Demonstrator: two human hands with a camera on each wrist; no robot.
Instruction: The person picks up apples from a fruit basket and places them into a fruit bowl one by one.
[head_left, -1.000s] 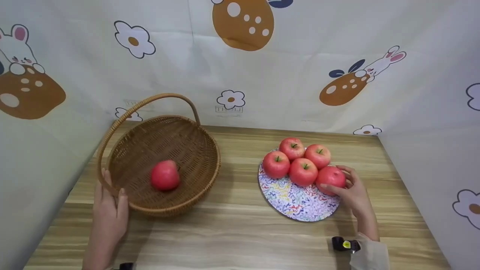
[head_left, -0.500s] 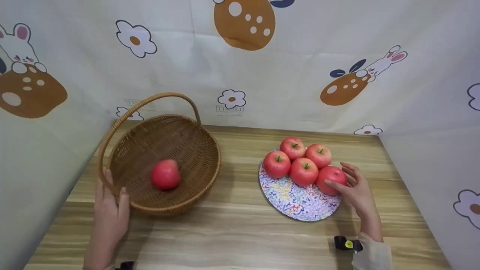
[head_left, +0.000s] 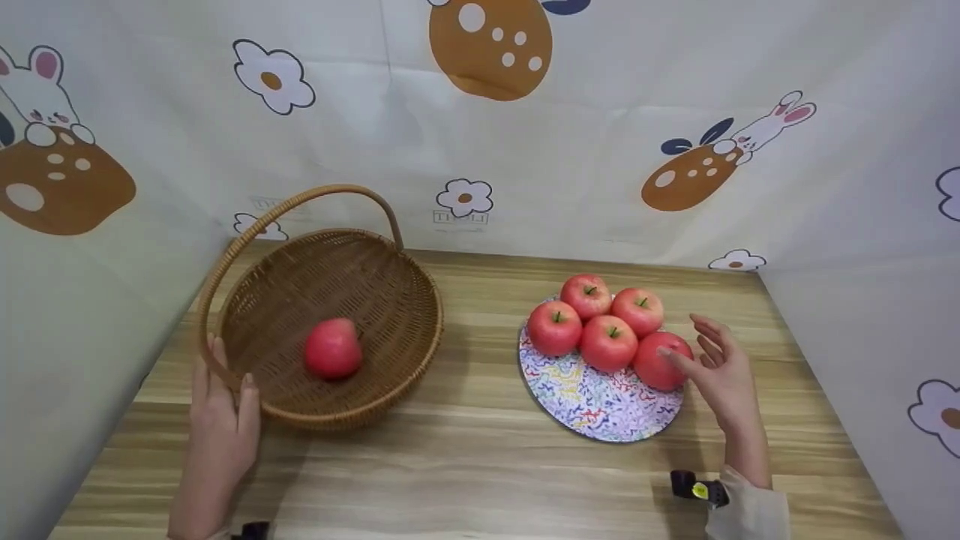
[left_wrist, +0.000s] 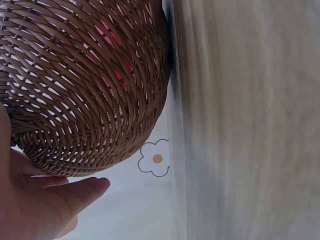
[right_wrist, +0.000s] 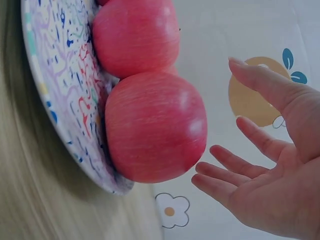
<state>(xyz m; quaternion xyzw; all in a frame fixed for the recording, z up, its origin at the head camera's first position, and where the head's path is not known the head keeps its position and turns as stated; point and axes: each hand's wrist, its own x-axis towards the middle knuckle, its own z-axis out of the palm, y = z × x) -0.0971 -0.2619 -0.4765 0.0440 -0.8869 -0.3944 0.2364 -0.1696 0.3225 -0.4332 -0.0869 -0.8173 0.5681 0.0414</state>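
Note:
At the left, a brown wicker basket (head_left: 390, 337) with an arched handle stands on the table, one red apple (head_left: 333, 349) inside it. My left hand (head_left: 225, 427) holds the basket's rim beside the foot of the handle; in the left wrist view its fingers (left_wrist: 82, 192) lie along the outside of the weave. Several red apples (head_left: 609, 343) sit grouped on a round, colourfully speckled plate (head_left: 600, 409) to the right. Beside the rightmost apple (right_wrist: 155, 127) is my right hand (head_left: 727, 382), fingers spread and apart from it in the right wrist view.
A wood-grain table (head_left: 465, 480) carries everything. Pale cloth walls (head_left: 360, 135) printed with flowers and rabbits rise at the back and both sides. A dark wrist strap (head_left: 699, 489) sits on the right wrist.
My right hand has let go of the rightmost apple and drawn back a little to the right, its fingers opening. The apple stays on the plate. The left hand keeps its place.

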